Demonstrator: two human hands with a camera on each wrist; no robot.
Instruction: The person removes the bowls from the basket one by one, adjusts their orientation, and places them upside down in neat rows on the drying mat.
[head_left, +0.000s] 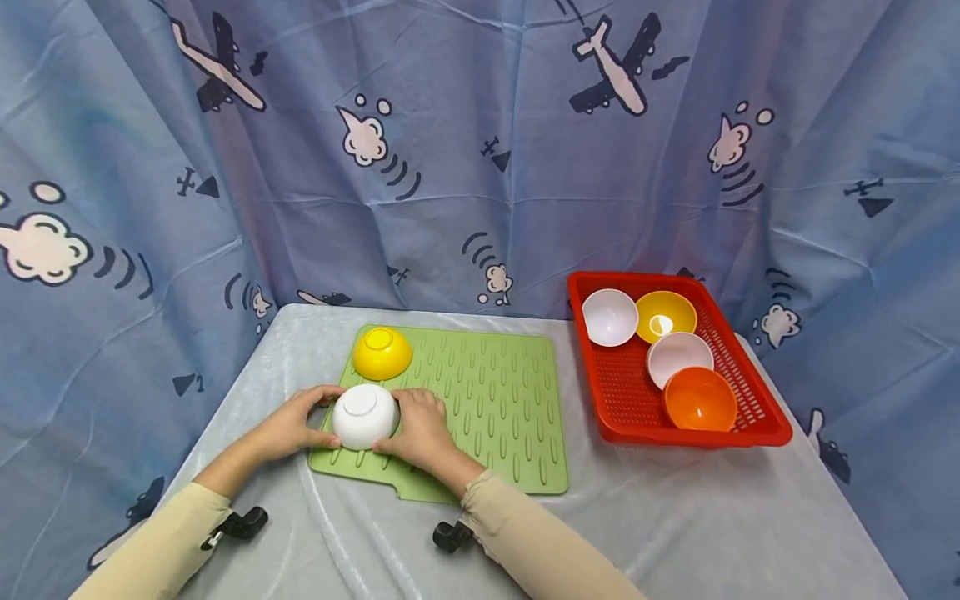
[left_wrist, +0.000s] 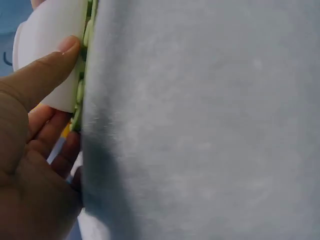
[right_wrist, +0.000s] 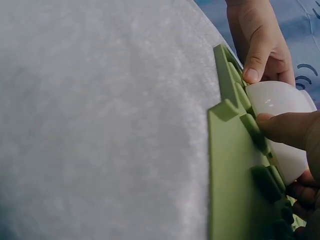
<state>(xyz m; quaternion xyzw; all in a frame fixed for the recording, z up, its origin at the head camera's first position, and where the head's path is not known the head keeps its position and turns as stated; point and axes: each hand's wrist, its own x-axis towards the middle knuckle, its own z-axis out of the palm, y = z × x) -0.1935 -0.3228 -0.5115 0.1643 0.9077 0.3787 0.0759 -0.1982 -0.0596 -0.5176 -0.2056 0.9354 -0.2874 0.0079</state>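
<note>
A white bowl sits upside down at the left front of the green drying mat. My left hand grips its left side, thumb at the front and fingers round the back. From the right, my right hand holds the same bowl between thumb and fingers. In the left wrist view the thumb lies along the wall of the white bowl, its rim close against the mat's ridges. Both hands show at the bowl in the right wrist view. Just behind it, an upside-down yellow bowl rests on the mat.
To the right stands a red basket holding several bowls: a white bowl, a yellow bowl, a pale pink bowl and an orange bowl. A grey cloth covers the table; a blue patterned curtain hangs behind.
</note>
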